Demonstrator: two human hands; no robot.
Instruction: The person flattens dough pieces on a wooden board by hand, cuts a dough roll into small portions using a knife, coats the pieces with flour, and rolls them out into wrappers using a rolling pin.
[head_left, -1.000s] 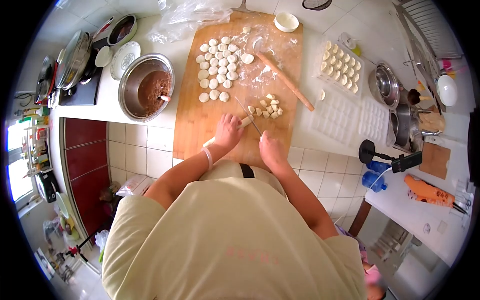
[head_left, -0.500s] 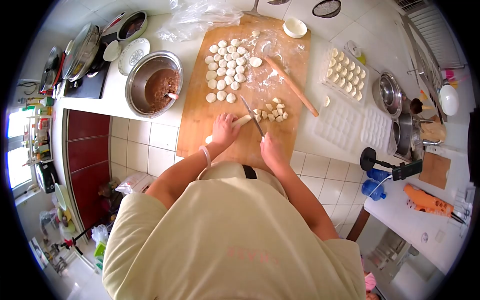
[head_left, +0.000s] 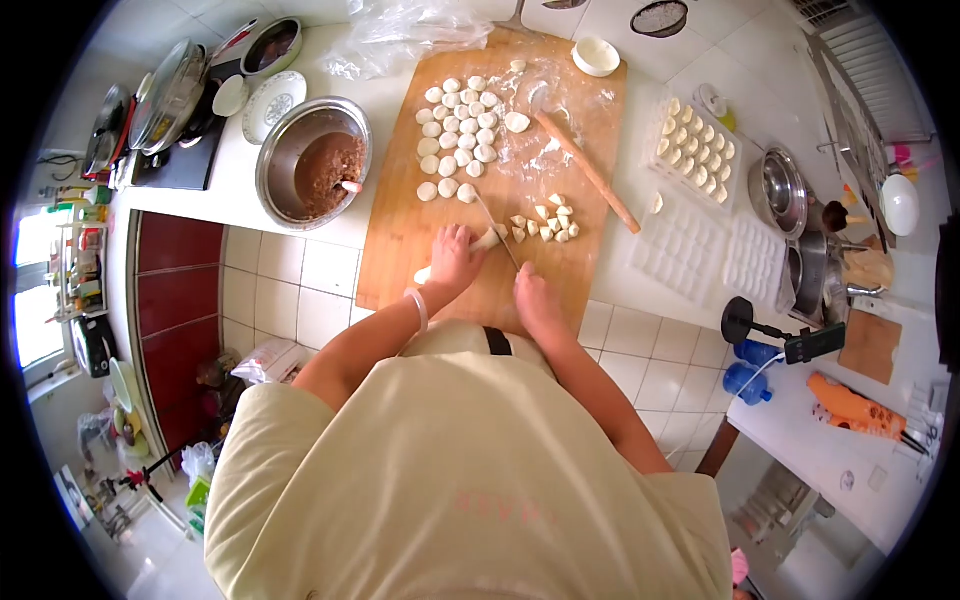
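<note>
My left hand [head_left: 456,258] is closed around a roll of dough [head_left: 487,240] that lies on the wooden board [head_left: 395,245]. One end of the roll sticks out past my fingers, and a pale dough end [head_left: 423,275] shows by the wrist. In my right hand [head_left: 537,297], the handle of a knife [head_left: 509,250] is gripped, its blade slanting up and left against the roll's tip. Cut dough pieces [head_left: 547,226] lie in a loose cluster just right of the blade. Farther up the board, several pressed dough rounds [head_left: 459,127] sit in rows.
A rolling pin [head_left: 590,172] lies slanted on the floured board, below a small white bowl [head_left: 595,57]. Left stands a metal bowl of filling [head_left: 325,175] with a spoon. To the right are a tray of dumplings [head_left: 697,150], vacant plastic trays [head_left: 685,247] and a phone on a stand [head_left: 812,343].
The knife has shifted slightly left onto the dough roll, whose exposed end looks shorter. My right hand moved a little left with it. The whole view has shifted slightly.
</note>
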